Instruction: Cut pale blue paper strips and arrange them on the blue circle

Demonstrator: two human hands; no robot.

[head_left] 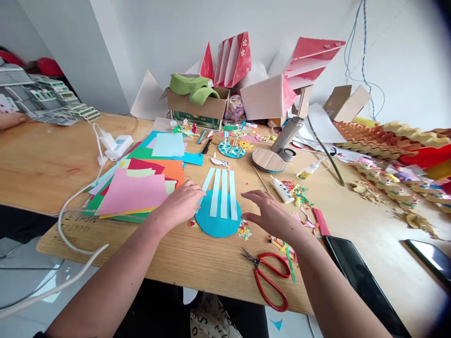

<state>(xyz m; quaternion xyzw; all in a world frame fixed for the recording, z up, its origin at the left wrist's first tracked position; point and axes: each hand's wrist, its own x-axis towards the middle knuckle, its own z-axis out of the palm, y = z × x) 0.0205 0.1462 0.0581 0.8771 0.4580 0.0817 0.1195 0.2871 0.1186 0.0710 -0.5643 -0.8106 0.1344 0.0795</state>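
Observation:
A round blue paper disc [218,229] lies flat on the table between my hands. Several pale blue paper strips [224,193] rest across it side by side, their far ends reaching past its edge. My left hand [186,201] is at the disc's left side, fingers extended and slightly bent, the fingertips at the slanted leftmost strip [208,179]. Whether they press on that strip is unclear. To the right of the disc, my right hand [266,213] hovers with thumb and fingers apart, holding nothing. Red-handled scissors [259,270] lie near the front edge.
Coloured paper sheets [134,190] are stacked at left, beside a white cable [61,225]. A glue bottle [282,189], paper scraps [299,195] and a black phone [359,272] lie at right. Behind stand a cardboard disc [268,160], a metal flask [289,134] and a box [197,110].

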